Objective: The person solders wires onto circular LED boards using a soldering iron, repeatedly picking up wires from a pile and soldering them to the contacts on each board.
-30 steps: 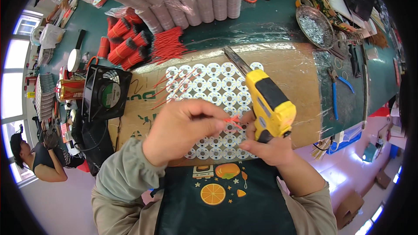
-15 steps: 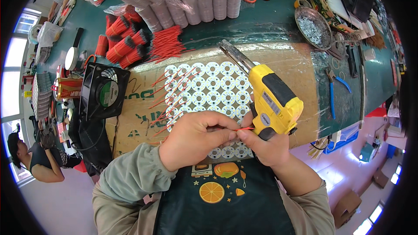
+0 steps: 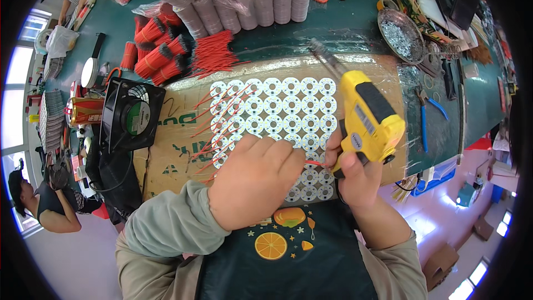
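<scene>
My right hand (image 3: 358, 180) is wrapped round the grip of a yellow and black soldering gun (image 3: 371, 114), whose blurred metal tip points up and to the left. My left hand (image 3: 258, 183) is closed with its back toward me. Short red wires (image 3: 316, 163) stick out of it toward my right fingers; their other ends are hidden in the fist. Beneath both hands lies a grid of round white LED boards (image 3: 291, 105). Thin red wires (image 3: 222, 112) lie across its left columns, and part of the grid is covered by my left hand.
Cardboard (image 3: 388, 89) lies under the boards. A black fan (image 3: 133, 115) stands at left. Behind are red wire bundles (image 3: 158, 61) and tall stacks of discs (image 3: 244, 0). On the right are a metal bowl (image 3: 401, 36) and blue-handled pliers (image 3: 426, 116). Two other people are at far left.
My hands have moved apart from their pinch together. The soldering gun has shifted right with my right hand. My left hand has turned over, and the red wires now span the gap.
</scene>
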Demonstrator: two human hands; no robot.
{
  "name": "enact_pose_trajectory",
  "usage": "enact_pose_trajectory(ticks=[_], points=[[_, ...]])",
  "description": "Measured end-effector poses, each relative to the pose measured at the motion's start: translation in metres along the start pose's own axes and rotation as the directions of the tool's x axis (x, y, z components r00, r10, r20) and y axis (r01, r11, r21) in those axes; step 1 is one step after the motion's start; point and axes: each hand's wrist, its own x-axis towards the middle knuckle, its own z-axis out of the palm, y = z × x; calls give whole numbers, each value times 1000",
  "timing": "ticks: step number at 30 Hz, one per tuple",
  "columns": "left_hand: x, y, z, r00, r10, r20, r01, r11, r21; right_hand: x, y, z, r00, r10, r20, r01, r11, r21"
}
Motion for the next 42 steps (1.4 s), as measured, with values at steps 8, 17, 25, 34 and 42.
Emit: enact_pose_trajectory(ticks=[8,17,25,34,42], points=[[5,26,1,989,146,35,-149,980,135,5,3,1,998,-54,-16,53,997,-58],[3,15,-3,998,62,31,-64,995,77,2,5,5,999,-35,8,35,998,47],[-5,-61,-5,950,-15,-311,92,968,234,-16,3,-17,991,99,88,-98,995,-15],[-14,-82,13,940,-10,-340,92,970,226,-24,7,-18,945,180,273,-215,971,104],[-18,-84,13,934,-63,-353,123,981,152,-37,10,-30,919,335,208,-297,935,-194]])
